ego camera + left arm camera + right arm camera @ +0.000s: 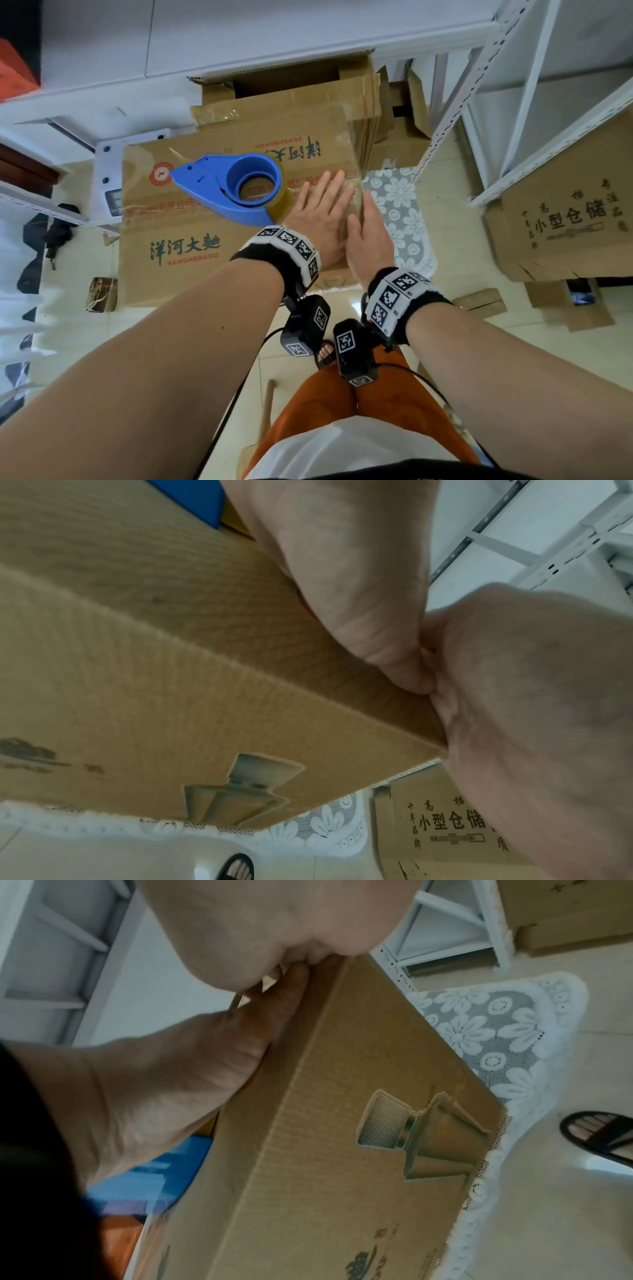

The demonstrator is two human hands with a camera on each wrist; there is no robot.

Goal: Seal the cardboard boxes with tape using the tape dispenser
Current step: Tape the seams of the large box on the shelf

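A closed cardboard box [191, 219] with blue lettering stands on the floor in front of me. On its top lies the blue tape dispenser [219, 192] with a roll of clear tape [275, 205], and neither hand touches it. My left hand [318, 209] lies flat, fingers straight, on the box top near its right edge. My right hand [370, 236] presses with straight fingers along that right edge, where shiny tape [354, 202] folds over. In the left wrist view my left palm [342, 561] and right hand [531, 696] meet at the box corner [411, 723]. The box side [342, 1096] fills the right wrist view.
Flattened and open cartons [291, 99] are stacked behind the box. White metal shelving [513, 85] rises at the right with a printed carton [565, 219] under it. A lace cloth [400, 212] lies beside the box, a white scale [109, 185] to its left. My sandalled foot [325, 353] is near.
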